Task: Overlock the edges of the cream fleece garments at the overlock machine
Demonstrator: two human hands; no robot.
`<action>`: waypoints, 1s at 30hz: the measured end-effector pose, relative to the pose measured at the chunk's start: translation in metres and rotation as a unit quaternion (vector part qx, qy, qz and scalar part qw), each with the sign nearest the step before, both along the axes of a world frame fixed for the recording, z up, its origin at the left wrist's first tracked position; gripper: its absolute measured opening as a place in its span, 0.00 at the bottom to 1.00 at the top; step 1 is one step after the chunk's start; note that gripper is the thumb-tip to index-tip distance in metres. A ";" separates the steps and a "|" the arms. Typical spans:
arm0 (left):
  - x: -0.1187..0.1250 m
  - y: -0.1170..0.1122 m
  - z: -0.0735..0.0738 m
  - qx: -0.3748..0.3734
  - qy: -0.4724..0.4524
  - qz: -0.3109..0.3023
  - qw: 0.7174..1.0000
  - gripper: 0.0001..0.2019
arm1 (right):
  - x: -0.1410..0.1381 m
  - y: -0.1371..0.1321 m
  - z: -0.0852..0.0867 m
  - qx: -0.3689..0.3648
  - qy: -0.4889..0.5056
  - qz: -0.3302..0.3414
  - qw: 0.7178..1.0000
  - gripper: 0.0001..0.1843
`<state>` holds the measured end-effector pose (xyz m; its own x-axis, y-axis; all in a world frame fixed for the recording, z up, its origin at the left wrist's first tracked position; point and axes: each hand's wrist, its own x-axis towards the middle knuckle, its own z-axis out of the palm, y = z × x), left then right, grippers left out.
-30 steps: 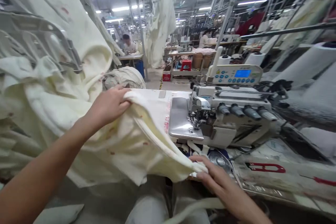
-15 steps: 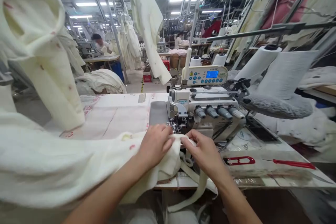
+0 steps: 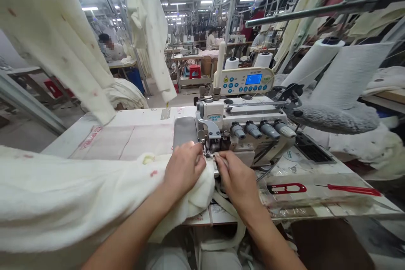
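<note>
A cream fleece garment [image 3: 79, 194] with small red marks lies across the left of the white sewing table [image 3: 126, 135] and drapes over its front edge. My left hand [image 3: 185, 168] is closed on the garment's edge, pressing it down just in front of the presser foot of the overlock sewing machine [image 3: 243, 128]. My right hand [image 3: 236, 177] pinches the same edge together with a cream band [image 3: 232, 215], right beside the needle area. The band hangs in a loop below the table edge.
Red thread snips [image 3: 286, 188] and a red-handled tool [image 3: 351, 188] lie on the table right of the machine. Large white thread cones [image 3: 344, 76] stand at the right. Cream garments [image 3: 57, 38] hang at the upper left. Other workers sit at far tables.
My hands brought the garment from the left onto the table and up to the machine's presser foot. Since half a second ago both hands slid slightly closer to the needle.
</note>
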<state>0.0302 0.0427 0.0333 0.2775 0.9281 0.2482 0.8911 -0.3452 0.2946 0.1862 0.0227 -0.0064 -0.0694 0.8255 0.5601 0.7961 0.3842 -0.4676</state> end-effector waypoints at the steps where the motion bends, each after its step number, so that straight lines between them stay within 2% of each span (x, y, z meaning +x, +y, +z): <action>1: -0.001 0.000 0.001 0.000 0.007 0.003 1.000 0.05 | -0.002 -0.007 -0.004 0.062 -0.003 -0.021 0.998 0.10; 3: -0.004 -0.002 0.005 -0.005 0.020 -0.003 1.000 0.07 | -0.006 -0.023 -0.012 0.170 0.024 -0.060 0.983 0.11; 4: -0.007 -0.002 0.007 -0.008 0.022 -0.011 1.000 0.08 | -0.009 -0.030 -0.017 0.180 0.053 -0.060 0.980 0.11; 5: -0.010 -0.003 0.008 -0.013 0.022 -0.021 0.999 0.08 | -0.013 -0.037 -0.021 0.150 0.089 -0.046 0.984 0.11; 7: -0.015 -0.004 0.010 -0.025 0.005 -0.036 0.999 0.07 | -0.020 -0.045 -0.029 -0.007 0.168 0.011 0.986 0.11; 8: -0.017 -0.004 0.011 -0.032 -0.010 -0.039 0.999 0.06 | -0.023 -0.047 -0.032 -0.100 0.209 0.042 0.972 0.14; 10: -0.018 0.000 0.010 -0.044 -0.044 -0.039 0.997 0.03 | -0.027 -0.045 -0.037 -0.239 0.309 0.094 0.916 0.18; 13: -0.015 0.009 0.007 -0.050 -0.060 -0.021 0.997 0.04 | -0.025 -0.039 -0.038 -0.309 0.450 0.157 0.823 0.20; 15: -0.011 0.012 0.007 -0.036 -0.041 -0.008 0.998 0.04 | -0.021 -0.035 -0.037 -0.310 0.493 0.163 0.797 0.19; 18: -0.009 -0.004 0.004 0.074 -0.013 -0.005 0.997 0.06 | -0.017 -0.034 -0.034 -0.295 0.499 0.157 0.800 0.17; 20: -0.009 -0.028 -0.002 0.149 -0.016 -0.044 0.988 0.10 | -0.016 -0.037 -0.032 -0.295 0.496 0.169 0.799 0.16; 22: -0.010 -0.053 -0.011 0.162 -0.016 -0.104 0.981 0.13 | -0.016 -0.041 -0.032 -0.301 0.485 0.177 0.802 0.13; 24: -0.011 -0.068 -0.022 0.159 -0.008 -0.126 0.979 0.13 | -0.017 -0.046 -0.032 -0.297 0.462 0.167 0.819 0.11; 27: -0.009 -0.072 -0.029 0.196 -0.023 -0.090 0.976 0.09 | -0.018 -0.051 -0.031 -0.267 0.426 0.141 0.853 0.09; 30: -0.005 -0.068 -0.025 0.248 -0.065 -0.099 0.962 0.06 | -0.019 -0.053 -0.026 -0.243 0.412 0.137 0.868 0.11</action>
